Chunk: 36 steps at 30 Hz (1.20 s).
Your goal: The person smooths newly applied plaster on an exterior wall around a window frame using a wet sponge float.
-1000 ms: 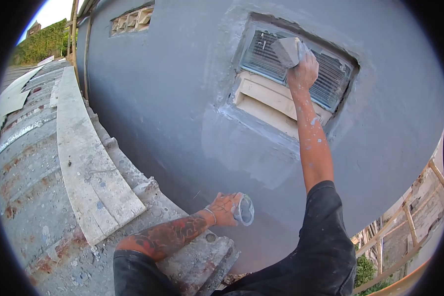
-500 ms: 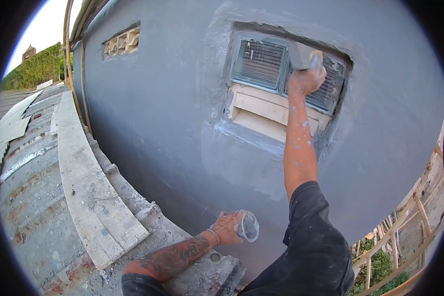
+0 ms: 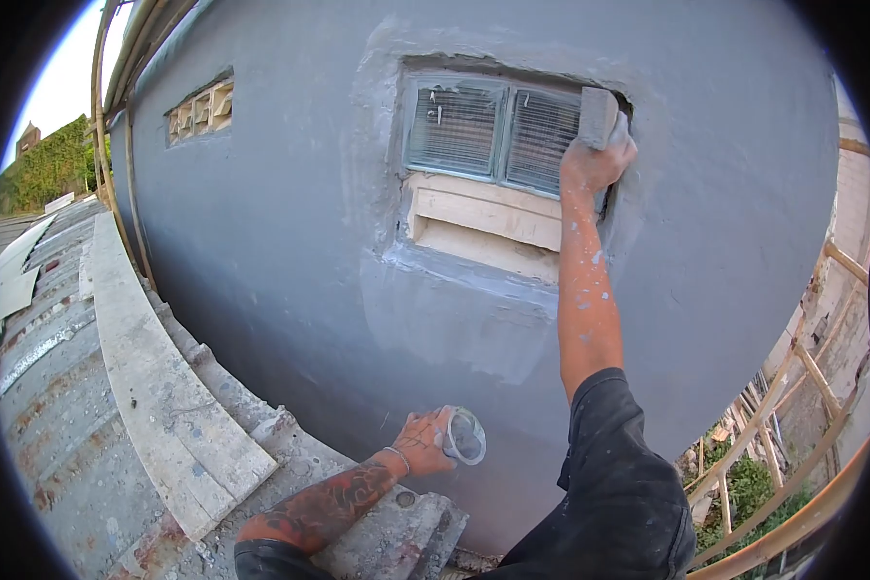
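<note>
My right hand [image 3: 597, 159] grips a grey rectangular block [image 3: 598, 117], raised at the right edge of the window [image 3: 457, 124]. The block overlaps the right pane in this view; its lower part is hidden by my fingers. Specks of pale paint dot that forearm. Lower down, in front of the grey wall [image 3: 290, 193], my left hand [image 3: 420, 443] is wrapped round a clear plastic cup [image 3: 465, 437], its open rim facing me and its inside smeared. Rough, lighter grey filler surrounds the window, and a cream vent block [image 3: 488, 215] sits beneath the panes.
On the left runs a rusty corrugated roof [image 3: 58, 435] with a long, pale board [image 3: 155, 387] lying on it. A small vent opening [image 3: 201, 109] is set in the wall at upper left. Bamboo poles [image 3: 812, 377] stand at right above plants.
My right hand has moved with the grey block from the right pane to the window's right edge. The view has shifted, and my left hand still holds the cup.
</note>
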Tool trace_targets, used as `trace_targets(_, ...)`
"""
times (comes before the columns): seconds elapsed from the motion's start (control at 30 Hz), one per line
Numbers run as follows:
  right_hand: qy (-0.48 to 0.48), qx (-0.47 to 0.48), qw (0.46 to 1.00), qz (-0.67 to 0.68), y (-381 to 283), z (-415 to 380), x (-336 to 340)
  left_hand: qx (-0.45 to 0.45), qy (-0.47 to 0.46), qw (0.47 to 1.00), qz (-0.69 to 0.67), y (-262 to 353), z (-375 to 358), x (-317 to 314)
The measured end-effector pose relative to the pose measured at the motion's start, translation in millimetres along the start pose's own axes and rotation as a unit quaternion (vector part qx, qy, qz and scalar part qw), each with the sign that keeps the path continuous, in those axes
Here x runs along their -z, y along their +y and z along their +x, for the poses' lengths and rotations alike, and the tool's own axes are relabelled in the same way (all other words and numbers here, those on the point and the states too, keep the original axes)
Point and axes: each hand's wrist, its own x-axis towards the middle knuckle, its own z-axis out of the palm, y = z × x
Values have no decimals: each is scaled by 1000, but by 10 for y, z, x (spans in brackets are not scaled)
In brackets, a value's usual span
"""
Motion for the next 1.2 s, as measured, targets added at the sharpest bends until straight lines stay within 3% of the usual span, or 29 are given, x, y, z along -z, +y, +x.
trace_targets(0.1, -20, 47, 983, -174, 90, 132, -61, -1, 5, 1000, -1, -17, 14, -20)
trace_targets(0.17, -35, 60, 982, -175, 128, 58, -138, 6, 3, 1000, -1, -22, 25, -29)
trace_targets(0.2, -49, 73, 981, -175, 117, 28, -157, 14, -41, 999, -6, 26, 28, 34)
trace_targets(0.23, -50, 72, 981, -173, 110, 27, -177, 22, -84, 996, -9, 51, 36, 95)
trace_targets(0.4, -46, 9, 987, -154, -29, -38, -335, 20, -65, 997, -27, 79, 35, 95)
trace_targets(0.57, -90, 53, 991, -83, -290, -284, -568, 21, -66, 997, -30, 81, 28, 99)
trace_targets(0.63, -198, 22, 979, -30, -426, -356, -626, 20, -45, 999, -24, 79, 0, 110)
trace_targets(0.73, -264, 61, 962, 23, -445, -511, -520, 33, -72, 996, -37, 124, 14, 192)
trace_targets(0.83, -93, 83, 991, 52, -226, -351, -239, 39, -64, 997, -15, 88, 14, 149)
trace_targets(0.9, -20, 84, 996, -29, -65, -126, -113, 27, -57, 998, -14, 87, 15, 155)
trace_targets(1.0, -74, 55, 991, -96, 105, 38, -114, 9, -52, 999, -10, 80, 17, 86)
trace_targets(1.2, -115, 85, 986, -81, -290, -261, -587, 16, -85, 996, -29, 116, 40, 167)
